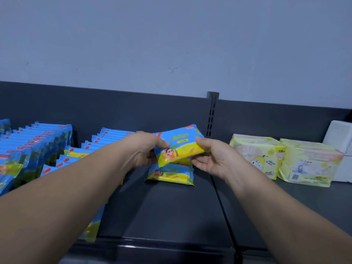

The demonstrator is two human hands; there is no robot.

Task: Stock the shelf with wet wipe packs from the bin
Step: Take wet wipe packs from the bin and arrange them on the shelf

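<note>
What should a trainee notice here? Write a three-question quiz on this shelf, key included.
1. True or false: only the left hand holds the blue-and-yellow plastic wet wipe pack.
2. What lies on the dark grey metal shelf just below the held pack? A) a matching flat pack B) a glass jar C) a spray bottle
3. Fill in: the pale yellow tissue packs sit to the ___ of both hands.
Key: 1 false, the right hand pinches it too; 2 A; 3 right.
</note>
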